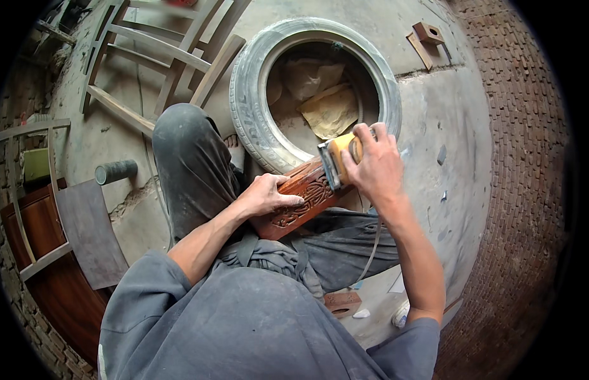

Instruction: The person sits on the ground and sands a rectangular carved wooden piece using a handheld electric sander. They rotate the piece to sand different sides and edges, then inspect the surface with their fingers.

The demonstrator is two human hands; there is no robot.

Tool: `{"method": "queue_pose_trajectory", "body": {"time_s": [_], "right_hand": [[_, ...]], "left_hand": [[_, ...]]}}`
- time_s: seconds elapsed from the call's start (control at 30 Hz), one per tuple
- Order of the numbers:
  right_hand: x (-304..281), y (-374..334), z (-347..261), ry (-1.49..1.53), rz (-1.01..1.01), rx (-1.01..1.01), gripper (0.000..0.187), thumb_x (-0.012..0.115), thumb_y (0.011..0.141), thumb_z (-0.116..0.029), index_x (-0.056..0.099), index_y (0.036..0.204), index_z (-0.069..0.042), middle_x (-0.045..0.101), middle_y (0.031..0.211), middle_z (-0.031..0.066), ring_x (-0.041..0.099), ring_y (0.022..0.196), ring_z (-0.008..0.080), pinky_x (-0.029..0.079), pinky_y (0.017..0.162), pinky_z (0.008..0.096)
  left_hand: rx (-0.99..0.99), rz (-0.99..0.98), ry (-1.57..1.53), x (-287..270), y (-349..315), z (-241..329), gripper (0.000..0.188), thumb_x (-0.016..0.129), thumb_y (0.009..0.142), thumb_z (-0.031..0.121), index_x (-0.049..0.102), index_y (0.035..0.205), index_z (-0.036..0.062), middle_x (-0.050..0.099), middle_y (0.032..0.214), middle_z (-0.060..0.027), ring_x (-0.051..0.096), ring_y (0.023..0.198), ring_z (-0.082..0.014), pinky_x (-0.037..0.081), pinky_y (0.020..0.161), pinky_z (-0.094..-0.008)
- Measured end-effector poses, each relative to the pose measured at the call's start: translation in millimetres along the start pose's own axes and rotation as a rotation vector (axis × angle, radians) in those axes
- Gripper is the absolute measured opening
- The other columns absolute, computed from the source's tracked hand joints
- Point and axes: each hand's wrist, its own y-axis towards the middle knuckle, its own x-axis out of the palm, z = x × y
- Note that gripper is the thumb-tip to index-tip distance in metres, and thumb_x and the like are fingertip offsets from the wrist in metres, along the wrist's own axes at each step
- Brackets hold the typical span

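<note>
A reddish-brown carved wooden piece [305,201] lies tilted across my lap, its far end by the rim of a tyre [251,114]. My left hand [269,195] grips its near-left part, thumb on the carved face and fingers over the upper edge. A yellow and black power sander [342,154] is in my right hand [378,161], which wraps over its top. The sander's pad sits against the far right end of the carved piece. From below my right hand a pale cord [374,250] runs down past my leg.
Inside the tyre lie a yellowish crumpled sheet [332,113] and a pale bag [314,77]. Wooden frames [180,57] stand at the far left, near a dark cylinder [116,171] and a grey board [92,234]. Bricks [428,33] rest on the concrete; a brick wall [525,158] borders the right.
</note>
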Motion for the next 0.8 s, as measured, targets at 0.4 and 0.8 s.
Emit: {"method": "queue_pose_trajectory", "body": {"time_s": [0.4,0.8], "right_hand": [[1,-13,-5,0.019,0.028,0.031,0.038,0.079,0.092,-0.028,0.065,0.123,-0.012,0.056,0.123,0.0150,0.063,0.109,0.0390,0.064,0.079,0.0519],[8,-16,5,0.030,0.103,0.038,0.039,0.080,0.091,-0.027,0.065,0.124,-0.014,0.057,0.122,0.0133,0.062,0.111,0.0394,0.063,0.079,0.0524]], "left_hand": [[-0.018,-0.009,0.003,-2,-2,4,0.062,0.089,0.087,0.037,0.074,0.135,0.0024,0.081,0.105,-0.0141,0.077,0.094,-0.0176,0.061,0.089,-0.0354],[0.022,-0.005,0.006,-1,0,1,0.061,0.089,0.089,0.037,0.073,0.136,0.0012,0.081,0.107,-0.0133,0.075,0.095,-0.0162,0.059,0.092,-0.0351]]}}
